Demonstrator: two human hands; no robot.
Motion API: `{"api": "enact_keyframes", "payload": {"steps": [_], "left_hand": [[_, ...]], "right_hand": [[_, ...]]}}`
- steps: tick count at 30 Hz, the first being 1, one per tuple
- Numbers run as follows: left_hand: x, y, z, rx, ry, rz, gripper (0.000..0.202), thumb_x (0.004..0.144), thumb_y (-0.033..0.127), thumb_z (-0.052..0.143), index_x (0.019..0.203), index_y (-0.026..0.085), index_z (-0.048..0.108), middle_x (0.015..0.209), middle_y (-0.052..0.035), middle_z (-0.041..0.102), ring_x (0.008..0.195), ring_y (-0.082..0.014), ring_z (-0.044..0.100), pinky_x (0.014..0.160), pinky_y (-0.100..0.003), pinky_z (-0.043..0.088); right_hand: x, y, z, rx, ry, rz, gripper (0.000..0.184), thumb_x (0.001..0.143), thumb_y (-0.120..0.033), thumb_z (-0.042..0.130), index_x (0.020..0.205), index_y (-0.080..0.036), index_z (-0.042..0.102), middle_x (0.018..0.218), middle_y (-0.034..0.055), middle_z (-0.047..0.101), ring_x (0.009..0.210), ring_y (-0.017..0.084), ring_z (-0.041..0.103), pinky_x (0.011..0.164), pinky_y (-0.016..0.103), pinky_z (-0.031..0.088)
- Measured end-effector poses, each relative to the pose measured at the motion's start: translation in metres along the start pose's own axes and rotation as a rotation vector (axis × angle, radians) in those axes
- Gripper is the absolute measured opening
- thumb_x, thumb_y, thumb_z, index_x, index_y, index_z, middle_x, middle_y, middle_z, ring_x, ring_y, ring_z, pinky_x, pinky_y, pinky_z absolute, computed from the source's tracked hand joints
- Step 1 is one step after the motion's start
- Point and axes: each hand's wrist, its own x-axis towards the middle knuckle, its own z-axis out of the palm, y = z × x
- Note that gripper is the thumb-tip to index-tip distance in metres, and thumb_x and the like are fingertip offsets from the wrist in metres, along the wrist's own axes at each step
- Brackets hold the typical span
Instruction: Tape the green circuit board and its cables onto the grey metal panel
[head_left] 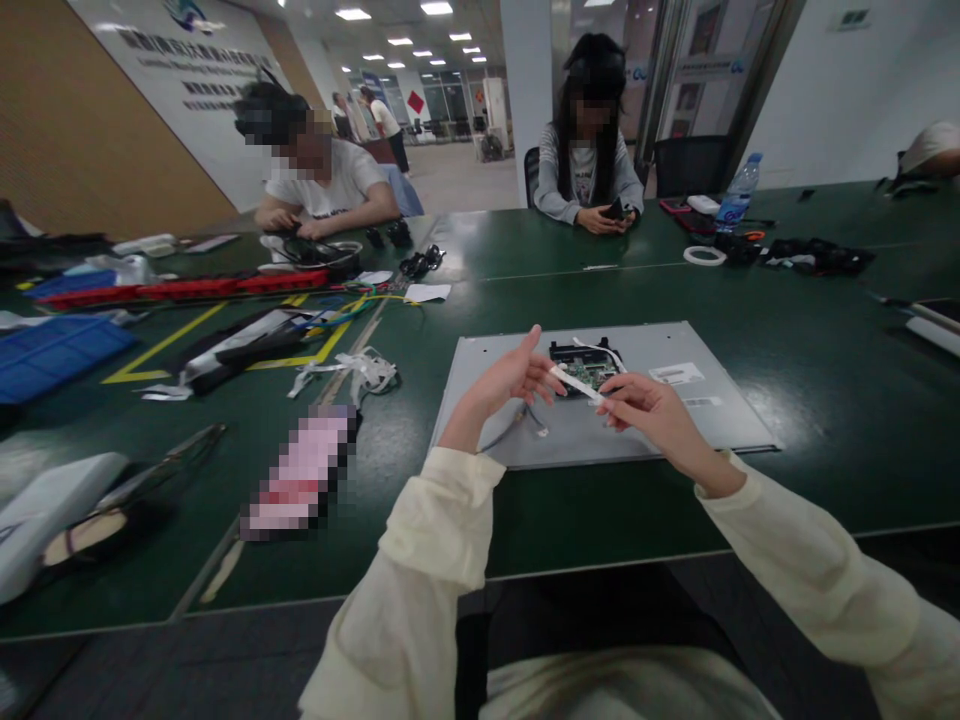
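A flat grey metal panel (720, 400) lies on the table in front of me, with a green circuit board (596, 372) in a black frame on its upper middle. My right hand (649, 410) pinches one end of a white flat strip (576, 382) above the board. Whether the strip is tape or a ribbon cable is unclear. At the strip's other end is my left hand (517, 378), thumb raised and fingers apart; I cannot tell if it touches the strip. A thin grey cable (534, 420) lies on the panel below my left hand.
Left of the panel are a pink phone (304, 470), tangled white strips (367, 372) and a blue bin (60, 350). Across the green table (495, 290) sit two people, with a water bottle (739, 195) and a white tape roll (705, 256) at the far right.
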Motion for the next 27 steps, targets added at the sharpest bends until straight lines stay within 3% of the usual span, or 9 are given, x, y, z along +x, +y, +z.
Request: {"api": "enact_keyframes", "payload": {"steps": [4,6,13,18,21,24,27], "left_hand": [[-0.003,-0.002,0.002,0.199,-0.090,0.126,0.043,0.079,0.055,0.060,0.079,0.012,0.067,0.075,-0.0089,0.070,0.059,-0.0131,0.062,0.047,-0.020,0.039],[-0.002,-0.003,0.003,0.269,-0.082,0.180,0.033,0.079,0.046,0.064,0.078,0.014,0.067,0.070,-0.0058,0.068,0.059,-0.0115,0.061,0.048,-0.019,0.039],[-0.002,-0.002,0.003,0.387,-0.058,0.266,0.027,0.082,0.040,0.060,0.075,0.013,0.063,0.069,-0.0048,0.066,0.058,-0.0107,0.060,0.048,-0.019,0.038],[-0.002,0.001,0.003,0.385,-0.019,0.301,0.025,0.083,0.038,0.056,0.075,0.015,0.059,0.061,-0.0003,0.060,0.052,-0.0086,0.054,0.047,-0.019,0.037],[0.001,-0.003,0.000,0.353,0.028,0.320,0.022,0.082,0.035,0.053,0.072,0.016,0.055,0.054,0.0036,0.053,0.047,-0.0077,0.050,0.046,-0.019,0.035],[0.004,-0.008,-0.006,0.347,0.071,0.315,0.021,0.082,0.035,0.051,0.072,0.017,0.054,0.051,0.0057,0.049,0.045,-0.0078,0.048,0.046,-0.019,0.034],[0.005,-0.011,-0.010,0.332,0.077,0.285,0.019,0.084,0.035,0.048,0.075,0.018,0.052,0.050,0.0068,0.047,0.045,-0.0079,0.049,0.045,-0.018,0.034]], "right_hand": [[-0.004,0.010,-0.004,-0.086,0.017,-0.025,0.030,0.078,-0.034,0.067,0.103,-0.018,0.062,0.079,0.0033,0.071,0.063,0.012,0.063,0.057,0.024,0.052],[-0.005,0.013,-0.005,-0.125,0.011,-0.037,0.030,0.079,-0.035,0.065,0.105,-0.019,0.062,0.082,0.0035,0.070,0.065,0.013,0.064,0.058,0.025,0.052],[-0.003,0.017,-0.007,-0.280,0.042,-0.125,0.027,0.081,-0.036,0.062,0.101,-0.019,0.064,0.072,0.0017,0.067,0.062,0.014,0.062,0.060,0.027,0.050],[-0.002,0.013,-0.006,-0.339,0.054,-0.208,0.023,0.083,-0.033,0.058,0.098,-0.018,0.066,0.081,0.0040,0.069,0.062,0.014,0.061,0.062,0.028,0.049],[-0.003,0.008,-0.004,-0.380,0.018,-0.245,0.023,0.082,-0.023,0.053,0.097,-0.018,0.069,0.092,0.0050,0.071,0.074,0.016,0.064,0.069,0.029,0.050],[-0.005,0.003,0.001,-0.452,-0.060,-0.300,0.037,0.075,-0.011,0.050,0.105,-0.020,0.069,0.107,0.0038,0.069,0.093,0.019,0.064,0.083,0.032,0.049],[-0.001,-0.004,0.008,-0.534,-0.087,-0.349,0.038,0.075,-0.010,0.053,0.108,-0.022,0.069,0.110,0.0032,0.069,0.098,0.019,0.064,0.089,0.035,0.048]]}}
